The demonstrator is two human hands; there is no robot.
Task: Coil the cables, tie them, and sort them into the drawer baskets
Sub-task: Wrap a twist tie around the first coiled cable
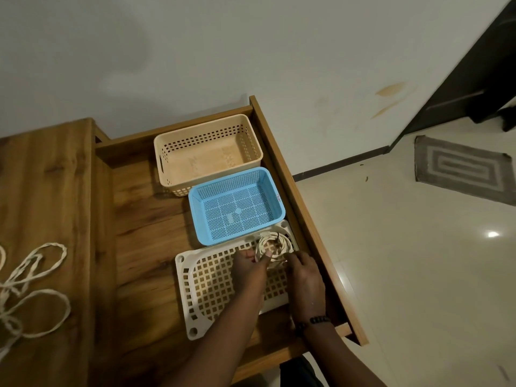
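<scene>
A coiled cream cable lies in the far right corner of the white basket, the nearest of three in the open wooden drawer. My left hand and my right hand both grip the near edge of the coil, fingers closed on its loops. A dark tie shows at the coil's top. Behind the white basket sit an empty blue basket and an empty beige basket. Loose cream cable sprawls in loops on the wooden tabletop at the left.
The drawer's right side wall runs close beside the baskets. Bare drawer floor lies to the left of the baskets. A pale tiled floor with a grey mat is at the right, and a white wall is behind.
</scene>
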